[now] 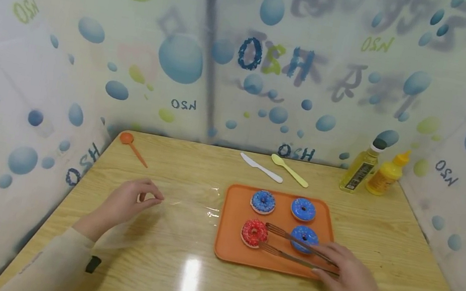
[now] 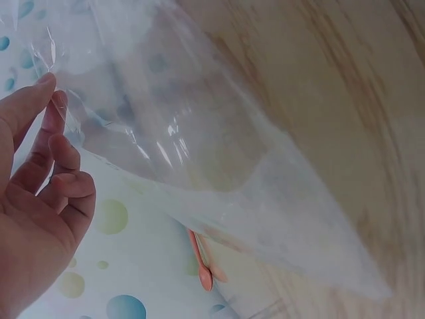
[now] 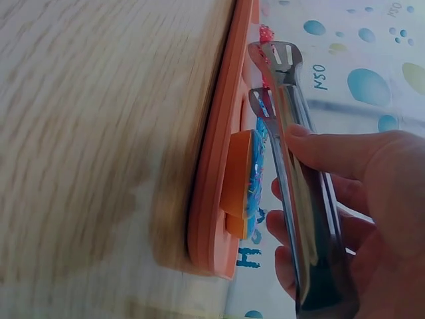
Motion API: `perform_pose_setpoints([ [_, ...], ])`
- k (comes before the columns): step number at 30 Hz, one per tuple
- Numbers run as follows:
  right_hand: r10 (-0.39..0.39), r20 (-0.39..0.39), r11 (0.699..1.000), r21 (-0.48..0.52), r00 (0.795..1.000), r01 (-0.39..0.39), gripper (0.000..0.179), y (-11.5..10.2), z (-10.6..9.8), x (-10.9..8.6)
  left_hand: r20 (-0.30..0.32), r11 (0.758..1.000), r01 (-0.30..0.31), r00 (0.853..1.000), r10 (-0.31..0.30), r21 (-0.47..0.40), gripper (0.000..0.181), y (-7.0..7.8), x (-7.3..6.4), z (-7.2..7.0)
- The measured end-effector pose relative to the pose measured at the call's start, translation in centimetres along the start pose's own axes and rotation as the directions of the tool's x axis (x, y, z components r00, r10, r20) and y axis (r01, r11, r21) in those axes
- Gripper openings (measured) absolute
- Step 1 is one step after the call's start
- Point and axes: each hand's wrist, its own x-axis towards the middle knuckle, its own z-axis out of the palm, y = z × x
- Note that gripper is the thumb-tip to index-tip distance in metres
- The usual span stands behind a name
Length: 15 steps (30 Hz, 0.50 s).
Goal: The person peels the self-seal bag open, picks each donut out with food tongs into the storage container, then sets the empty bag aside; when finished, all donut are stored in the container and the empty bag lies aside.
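My left hand pinches the edge of a clear plastic bag between thumb and fingertip. In the left wrist view the bag's mouth spreads wide over the wooden table. My right hand grips metal tongs, their arms apart. The tong tips reach the right side of a red sprinkled donut on an orange tray. Three blue donuts share the tray: one sprinkled donut at the back left, one donut at the back right, and one donut partly under the tongs.
Behind the tray lie a white plastic knife and a pale yellow spoon. An oil bottle and a yellow squeeze bottle stand at the back right. An orange spoon lies at the back left. Patterned curtains surround the table.
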Motion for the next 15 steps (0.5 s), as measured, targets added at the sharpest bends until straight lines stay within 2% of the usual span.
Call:
perform_pose_setpoints([
  [9,0.066,0.094,0.998,-0.022,0.993,-0.064,0.049,0.12,-0.54,-0.03,0.000,1.000,-0.016,1.000,0.016,-0.005,0.009,-0.14,-0.39,-0.18],
  [15,0.073,0.098,0.997,0.014,0.993,-0.075,0.053,0.14,-0.76,-0.04,0.020,0.999,-0.004,1.000,0.004,-0.032,0.007,-0.14,-0.64,-0.06],
])
